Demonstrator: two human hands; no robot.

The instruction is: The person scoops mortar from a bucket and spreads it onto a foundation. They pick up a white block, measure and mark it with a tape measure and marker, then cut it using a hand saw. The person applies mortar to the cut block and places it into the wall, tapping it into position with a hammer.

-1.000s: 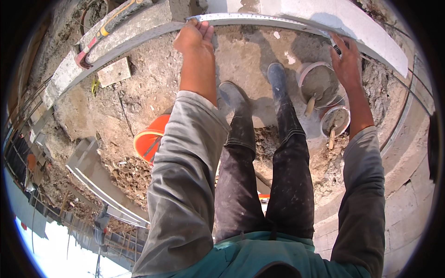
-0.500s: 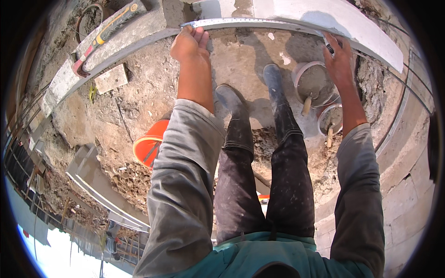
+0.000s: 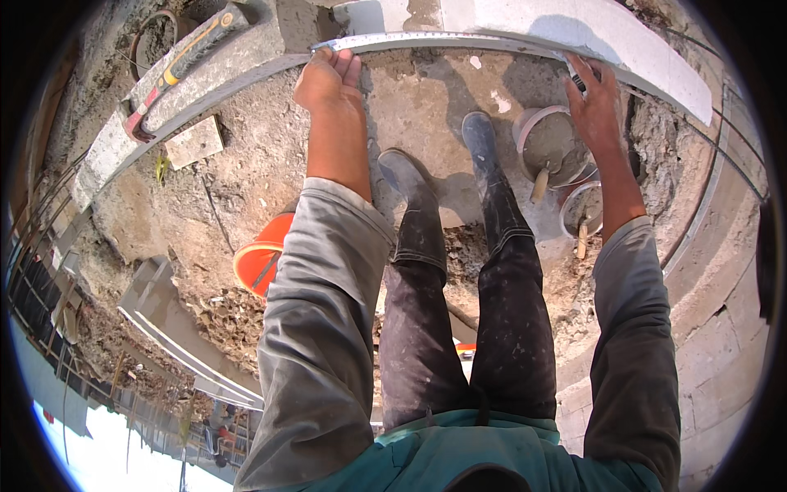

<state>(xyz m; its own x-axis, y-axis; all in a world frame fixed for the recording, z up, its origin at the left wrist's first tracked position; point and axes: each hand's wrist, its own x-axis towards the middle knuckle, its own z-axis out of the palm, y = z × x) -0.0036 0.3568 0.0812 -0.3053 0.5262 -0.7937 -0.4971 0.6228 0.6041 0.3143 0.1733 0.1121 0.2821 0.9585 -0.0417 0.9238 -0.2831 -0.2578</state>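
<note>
A tape measure [image 3: 443, 38] is stretched along the near edge of a pale block [image 3: 508, 18]. My left hand [image 3: 329, 80] pinches its left end, beside the corner where a rough grey concrete block [image 3: 283, 37] meets the pale one. At the right, my right hand [image 3: 597, 102] is closed round the tape's dark case, which shows only in part between the fingers. A hammer [image 3: 184, 70] with a red, yellow and grey handle lies on top of the grey concrete to the left of my left hand.
Below my right hand stand a bucket of wet mortar [image 3: 551, 135] and a smaller bucket [image 3: 574, 215], each with a wooden-handled tool in it. An orange bucket [image 3: 248, 264] lies by my left forearm. A flat tile piece [image 3: 194, 143] rests on the dirt. Cables [image 3: 730, 152] run at the far right.
The view has shifted very slightly, and both hands appear a little further left. The tape stays stretched between them along the block.
</note>
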